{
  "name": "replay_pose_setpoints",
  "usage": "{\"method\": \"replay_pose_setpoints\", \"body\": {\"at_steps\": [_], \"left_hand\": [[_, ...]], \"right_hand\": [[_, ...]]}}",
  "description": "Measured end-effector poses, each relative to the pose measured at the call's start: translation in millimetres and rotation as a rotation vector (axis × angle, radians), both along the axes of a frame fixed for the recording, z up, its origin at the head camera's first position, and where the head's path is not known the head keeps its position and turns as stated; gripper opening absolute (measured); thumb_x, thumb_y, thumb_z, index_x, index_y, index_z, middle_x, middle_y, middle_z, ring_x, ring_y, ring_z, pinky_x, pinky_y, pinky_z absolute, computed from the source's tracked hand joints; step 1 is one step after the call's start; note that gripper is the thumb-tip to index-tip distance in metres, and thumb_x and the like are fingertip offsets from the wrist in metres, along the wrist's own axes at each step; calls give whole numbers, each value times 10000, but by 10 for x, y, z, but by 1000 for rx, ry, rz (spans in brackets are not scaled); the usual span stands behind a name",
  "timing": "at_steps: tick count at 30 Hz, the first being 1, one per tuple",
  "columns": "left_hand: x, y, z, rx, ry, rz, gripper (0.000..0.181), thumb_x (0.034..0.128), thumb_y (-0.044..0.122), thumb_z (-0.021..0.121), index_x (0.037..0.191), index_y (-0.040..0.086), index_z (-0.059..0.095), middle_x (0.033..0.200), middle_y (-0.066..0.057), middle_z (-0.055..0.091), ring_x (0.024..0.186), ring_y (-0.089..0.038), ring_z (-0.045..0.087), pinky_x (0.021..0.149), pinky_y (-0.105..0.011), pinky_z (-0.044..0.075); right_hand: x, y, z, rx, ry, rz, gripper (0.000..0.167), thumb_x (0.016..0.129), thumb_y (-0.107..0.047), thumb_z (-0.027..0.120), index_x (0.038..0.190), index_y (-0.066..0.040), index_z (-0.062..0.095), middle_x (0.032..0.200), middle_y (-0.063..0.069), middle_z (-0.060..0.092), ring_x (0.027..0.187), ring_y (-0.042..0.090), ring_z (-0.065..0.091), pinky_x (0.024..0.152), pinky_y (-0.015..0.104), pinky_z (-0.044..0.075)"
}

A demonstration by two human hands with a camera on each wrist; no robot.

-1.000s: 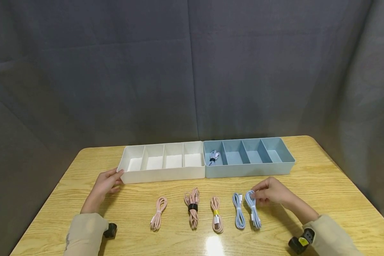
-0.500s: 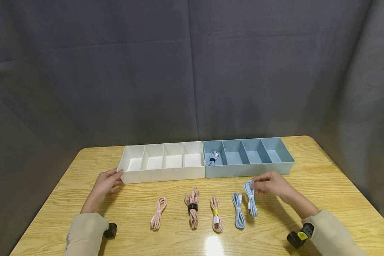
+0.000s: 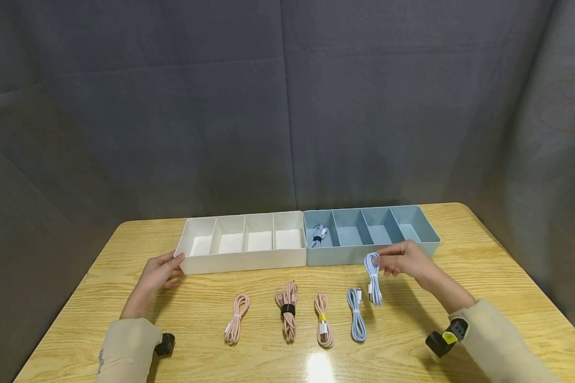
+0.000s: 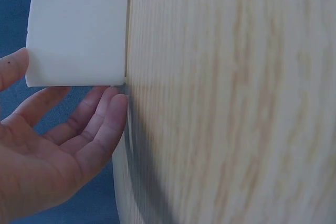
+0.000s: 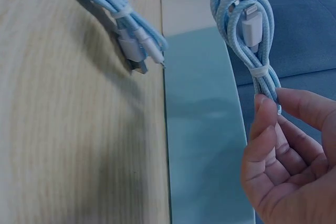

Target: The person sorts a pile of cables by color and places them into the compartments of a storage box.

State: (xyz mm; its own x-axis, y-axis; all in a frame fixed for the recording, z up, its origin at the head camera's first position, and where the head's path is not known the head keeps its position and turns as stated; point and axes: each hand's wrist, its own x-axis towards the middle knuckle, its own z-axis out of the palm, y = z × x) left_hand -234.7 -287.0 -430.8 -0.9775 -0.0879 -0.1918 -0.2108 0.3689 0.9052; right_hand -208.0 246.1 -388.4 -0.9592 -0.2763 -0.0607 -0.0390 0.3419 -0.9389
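Note:
My right hand (image 3: 404,260) pinches one end of a bundled light-blue charging cable (image 3: 373,284) between thumb and fingertips. The bundle hangs above the table, before the front wall of the blue divided box (image 3: 378,253). In the right wrist view, a white tie and a white connector show on this cable (image 5: 251,40). A second blue cable (image 3: 357,318) lies on the table to its left. My left hand (image 3: 158,274) touches the left end of the white divided box (image 3: 244,260). Its thumb meets the rim and its relaxed fingers lie along the end wall (image 4: 79,30).
Three pink cables lie left of the blue one: one plain pink cable (image 3: 237,319), one black-strapped cable (image 3: 287,311) and one yellow-tied cable (image 3: 323,322). A black-strapped blue cable (image 3: 318,235) sits in the blue box's leftmost compartment. Dark curtain (image 3: 287,106) stands behind the table.
My right hand has lifted the blue cable off the table and carried it away from me, toward the blue box. The left hand stays at the white box's end.

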Motion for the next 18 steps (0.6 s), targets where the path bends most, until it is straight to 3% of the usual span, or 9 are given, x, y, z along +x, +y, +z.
{"method": "replay_pose_setpoints", "body": {"at_steps": [8, 18], "left_hand": [[-201, -163, -337, -26, 34, 25, 818, 819, 585, 548, 1374, 10, 375, 1058, -152, 597, 796, -85, 592, 647, -296, 534], [-256, -203, -458, -72, 35, 23, 860, 804, 650, 494, 1385, 31, 363, 1147, -194, 547, 870, -154, 585, 678, -318, 536]], "right_hand": [[-137, -28, 35, -41, -8, -37, 335, 845, -74, 626, 1048, 187, 575, 658, 36, 635, 573, 92, 556, 539, 243, 475], [-252, -70, 120, -36, 23, -84, 322, 849, -75, 623, 1038, 182, 582, 639, -4, 629, 552, 72, 544, 541, 247, 491]]}}
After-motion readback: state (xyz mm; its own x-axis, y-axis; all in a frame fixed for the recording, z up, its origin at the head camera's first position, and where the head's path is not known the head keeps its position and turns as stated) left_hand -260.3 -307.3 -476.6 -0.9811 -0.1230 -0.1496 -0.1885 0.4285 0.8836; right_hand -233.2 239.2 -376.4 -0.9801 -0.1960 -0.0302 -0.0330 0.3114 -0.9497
